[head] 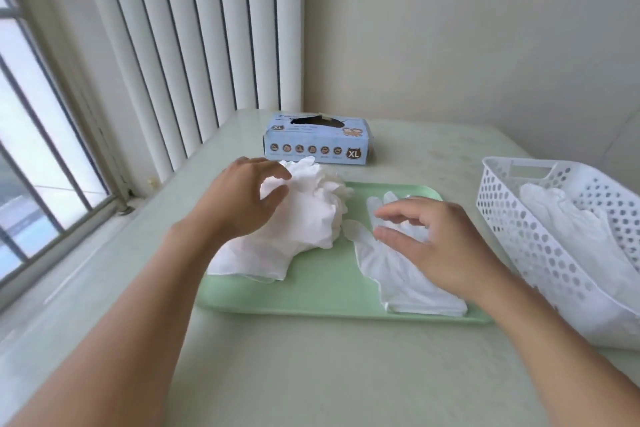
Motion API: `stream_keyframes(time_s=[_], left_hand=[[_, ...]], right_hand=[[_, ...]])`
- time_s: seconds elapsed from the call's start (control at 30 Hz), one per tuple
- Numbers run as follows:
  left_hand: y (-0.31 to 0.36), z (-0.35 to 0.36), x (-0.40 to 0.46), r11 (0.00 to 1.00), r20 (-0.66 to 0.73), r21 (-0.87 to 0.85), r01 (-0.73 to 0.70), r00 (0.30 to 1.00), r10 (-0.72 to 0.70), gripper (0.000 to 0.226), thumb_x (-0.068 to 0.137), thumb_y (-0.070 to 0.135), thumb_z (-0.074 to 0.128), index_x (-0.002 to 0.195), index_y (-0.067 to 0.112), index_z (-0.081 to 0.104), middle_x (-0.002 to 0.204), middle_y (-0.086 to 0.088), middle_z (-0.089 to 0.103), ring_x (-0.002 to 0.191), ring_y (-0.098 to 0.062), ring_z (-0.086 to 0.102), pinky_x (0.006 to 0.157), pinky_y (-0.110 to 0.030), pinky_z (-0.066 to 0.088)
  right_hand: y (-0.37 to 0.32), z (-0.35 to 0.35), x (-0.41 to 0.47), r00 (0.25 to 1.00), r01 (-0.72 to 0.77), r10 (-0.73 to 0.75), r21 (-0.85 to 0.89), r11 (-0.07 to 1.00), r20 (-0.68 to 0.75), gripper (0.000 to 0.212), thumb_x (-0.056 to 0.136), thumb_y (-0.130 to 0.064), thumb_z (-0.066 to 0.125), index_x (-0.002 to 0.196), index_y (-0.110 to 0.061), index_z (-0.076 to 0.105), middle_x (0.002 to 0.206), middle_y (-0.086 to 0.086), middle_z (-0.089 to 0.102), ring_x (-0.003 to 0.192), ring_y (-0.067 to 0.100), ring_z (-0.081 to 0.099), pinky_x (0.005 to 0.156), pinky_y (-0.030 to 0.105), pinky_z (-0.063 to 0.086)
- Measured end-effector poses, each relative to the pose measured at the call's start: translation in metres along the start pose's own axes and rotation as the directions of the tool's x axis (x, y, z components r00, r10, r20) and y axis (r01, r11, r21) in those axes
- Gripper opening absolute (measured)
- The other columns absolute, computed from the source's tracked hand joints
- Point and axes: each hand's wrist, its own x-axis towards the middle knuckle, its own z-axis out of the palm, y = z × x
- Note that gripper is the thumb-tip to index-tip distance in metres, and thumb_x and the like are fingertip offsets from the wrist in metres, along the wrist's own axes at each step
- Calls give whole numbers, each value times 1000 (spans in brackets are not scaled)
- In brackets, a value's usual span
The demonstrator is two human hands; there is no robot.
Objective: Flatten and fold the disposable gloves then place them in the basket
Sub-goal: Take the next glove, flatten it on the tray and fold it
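Observation:
A crumpled pile of white disposable gloves (304, 218) lies on the left half of a pale green tray (311, 298). My left hand (242, 198) hovers over the pile's left side with fingers relaxed and spread, holding nothing. One white glove (391, 270) lies flat on the tray's right half, fingers pointing away from me. My right hand (433, 239) is above its finger end, fingers loosely extended; whether they touch the glove I cannot tell. The white perforated basket (526, 243) stands at the right with folded white gloves (571, 229) inside.
A blue glove box (318, 142) marked XL sits behind the tray near the table's far edge. White vertical blinds (180, 45) and a window (41, 149) are at the left, a plain wall behind. The pale table (329, 374) extends toward me.

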Motion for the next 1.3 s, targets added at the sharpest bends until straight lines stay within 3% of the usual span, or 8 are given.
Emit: stream_keyframes(time_s=[0.17,0.3,0.43,0.63,0.77,0.87,1.2,1.3], left_hand=[[-16,6,0,988,18,-133,75,997,-73,44,102,27,35,137,14,59,135,-5,64,123,-26,58,96,-32,41],[-17,6,-5,970,109,-217,109,990,-86,65,99,60,30,141,16,54,135,-3,63,123,-19,57,91,-21,34],[-16,5,-6,917,133,-364,163,984,-122,82,95,76,21,153,21,41,155,4,44,143,-10,38,113,-23,25],[-13,6,-6,923,245,-335,191,963,-110,107,75,93,18,162,32,14,167,13,15,149,-6,24,125,-37,18],[-13,8,-5,816,214,-515,262,961,-174,96,81,87,16,160,33,24,165,18,23,149,2,20,127,-33,12],[-13,8,-7,791,220,-545,278,958,-185,85,92,82,16,160,32,28,165,17,24,146,5,20,121,-23,11],[-14,3,-11,945,359,-223,239,922,-148,130,56,93,59,161,38,6,167,14,15,153,-9,16,125,-41,18],[-18,6,-10,951,360,-210,225,923,-138,142,49,95,67,160,40,-1,168,17,12,155,-10,14,126,-44,19]], right_hand=[[-78,54,36,961,276,-275,-57,960,26,34,88,-36,76,120,-27,72,118,-10,69,113,10,57,94,27,45],[-85,91,65,986,164,-159,-194,967,41,31,78,-30,83,107,-27,72,94,-9,68,90,16,61,84,34,52],[-48,97,73,996,-30,36,72,997,-79,11,74,-20,87,76,-18,77,68,-8,72,64,6,67,70,30,58],[-32,81,73,987,-128,157,417,900,-36,15,86,-22,81,80,-10,73,63,-2,68,54,12,61,58,32,56],[-36,88,63,991,-56,39,137,989,126,46,59,-48,94,93,-23,77,76,-11,70,65,-1,59,67,18,52],[-33,91,67,1000,-25,25,169,985,-2,19,72,-32,91,83,-21,81,72,-9,73,64,6,65,67,26,54],[0,72,77,937,-222,313,432,874,-153,14,92,-24,73,82,-17,81,77,1,77,73,14,68,75,35,56],[6,69,82,865,-308,494,681,664,-90,20,91,-23,72,79,-8,75,84,14,75,77,21,62,75,39,52]])
